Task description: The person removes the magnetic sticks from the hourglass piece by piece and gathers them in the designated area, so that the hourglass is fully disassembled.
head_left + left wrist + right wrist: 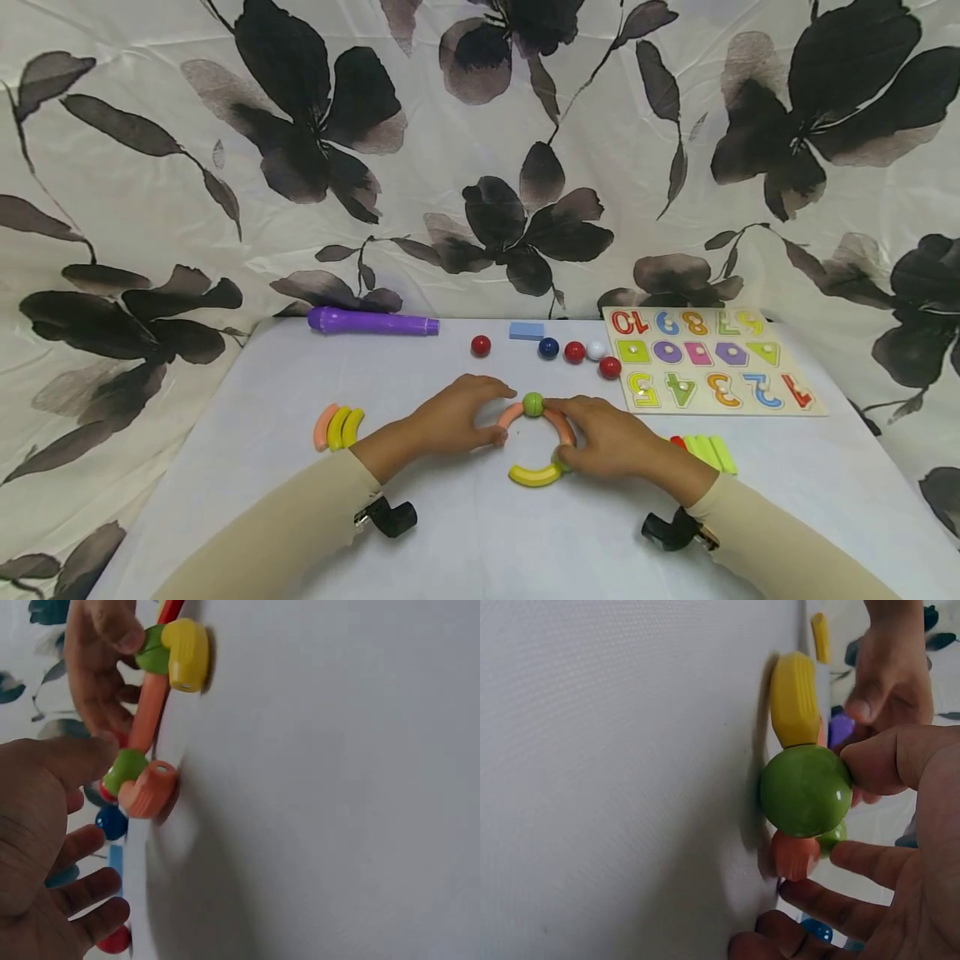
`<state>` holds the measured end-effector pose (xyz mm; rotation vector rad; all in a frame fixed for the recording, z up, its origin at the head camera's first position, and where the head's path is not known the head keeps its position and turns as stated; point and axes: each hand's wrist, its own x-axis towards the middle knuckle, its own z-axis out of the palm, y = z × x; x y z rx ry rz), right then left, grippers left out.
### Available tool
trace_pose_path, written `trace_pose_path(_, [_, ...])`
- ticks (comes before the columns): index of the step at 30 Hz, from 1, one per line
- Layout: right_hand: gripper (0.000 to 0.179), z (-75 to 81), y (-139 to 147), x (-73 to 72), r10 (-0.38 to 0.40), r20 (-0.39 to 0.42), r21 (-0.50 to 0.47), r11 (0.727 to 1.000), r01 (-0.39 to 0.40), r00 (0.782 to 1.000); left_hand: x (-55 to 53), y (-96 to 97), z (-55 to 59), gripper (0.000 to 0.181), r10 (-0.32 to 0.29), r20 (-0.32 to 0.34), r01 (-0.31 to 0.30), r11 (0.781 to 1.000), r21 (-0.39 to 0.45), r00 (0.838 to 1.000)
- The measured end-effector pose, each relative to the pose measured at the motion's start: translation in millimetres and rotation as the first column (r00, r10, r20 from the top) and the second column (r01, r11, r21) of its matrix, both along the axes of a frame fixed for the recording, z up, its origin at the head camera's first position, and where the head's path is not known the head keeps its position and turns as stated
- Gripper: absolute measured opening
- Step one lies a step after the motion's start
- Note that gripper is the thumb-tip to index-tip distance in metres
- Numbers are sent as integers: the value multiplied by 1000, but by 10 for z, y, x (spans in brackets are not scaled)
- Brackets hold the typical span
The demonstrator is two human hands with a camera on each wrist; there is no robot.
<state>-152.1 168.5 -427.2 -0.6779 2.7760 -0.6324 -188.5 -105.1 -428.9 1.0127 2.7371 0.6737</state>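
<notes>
A partial ring of curved pieces and balls lies on the table between the hands. Its upper green ball joins a left orange curved piece to a right orange curved piece. A lower green ball links that right piece to a yellow curved piece, whose other end is free. My right hand holds the right orange piece, thumb at the lower ball and index finger near the upper one. Beside the left orange piece is my left hand, fingers extended and spread; whether it touches is unclear.
Spare orange and yellow curved pieces lie left. Green sticks with a red one are partly behind the right forearm. Along the back are a purple toy microphone, a light blue block, several balls and a number puzzle board.
</notes>
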Motion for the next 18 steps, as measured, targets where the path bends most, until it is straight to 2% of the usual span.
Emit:
trace_pose_path(3, [66,-8,17,-22,24,9,-7,1000,-24,1000,52,12,-48,60,-36,10,36,999,-17,999])
trace_pose_path(7, [65,-14,29,-41,56,18,-15,998,-56,998,87,27,-94,62,-55,9,56,998,-42,998])
trace_pose_path(18, [63,-20,46,-61,82,18,-2,997,-82,997,101,70,-100,60,-51,-54,45,994,-102,997])
